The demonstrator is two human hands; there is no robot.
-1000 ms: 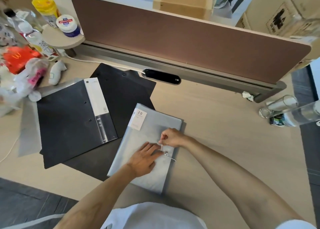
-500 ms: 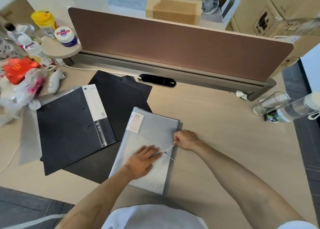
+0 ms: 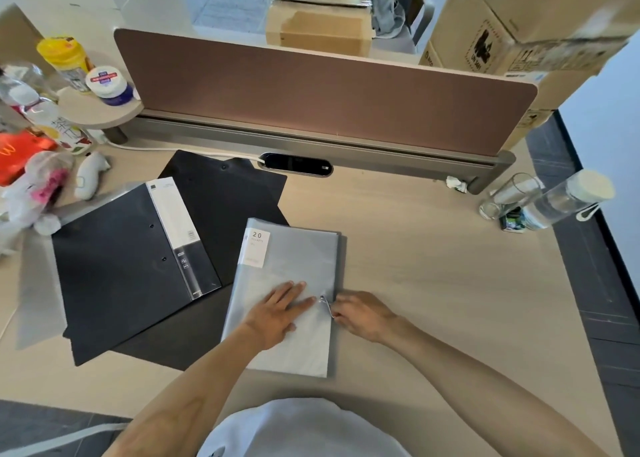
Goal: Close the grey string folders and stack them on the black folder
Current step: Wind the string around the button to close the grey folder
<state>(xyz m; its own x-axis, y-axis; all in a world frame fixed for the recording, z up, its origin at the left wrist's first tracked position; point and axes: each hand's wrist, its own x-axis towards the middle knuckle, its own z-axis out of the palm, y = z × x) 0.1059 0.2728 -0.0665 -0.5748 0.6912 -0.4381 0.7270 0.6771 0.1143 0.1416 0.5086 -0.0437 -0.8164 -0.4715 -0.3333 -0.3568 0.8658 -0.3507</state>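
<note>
I am on the closing step. The grey folder (image 3: 291, 259) lies shut, midway along the near edge of the surface (image 3: 433, 266), with its left side over a dark sheet (image 3: 225, 197). The black folder (image 3: 131, 266) lies just beside it, toward the left edge.

My left hand (image 3: 280, 313) rests flat on the grey cover. Its fingers (image 3: 298, 288) are straight and spread, grasping nothing, and the tips reach close to the stud (image 3: 322, 297) near the cover's right edge. My right hand (image 3: 363, 314) sits at that same edge, its fingers (image 3: 341, 306) curled and pinching the string (image 3: 329, 307), which runs from the stud.

By my judgement the tie is not yet done. The next move calls for winding the string round the stud while the left hand pins the cover, then lifting the folder left onto the black one. I cannot tell how many turns are on.
</note>
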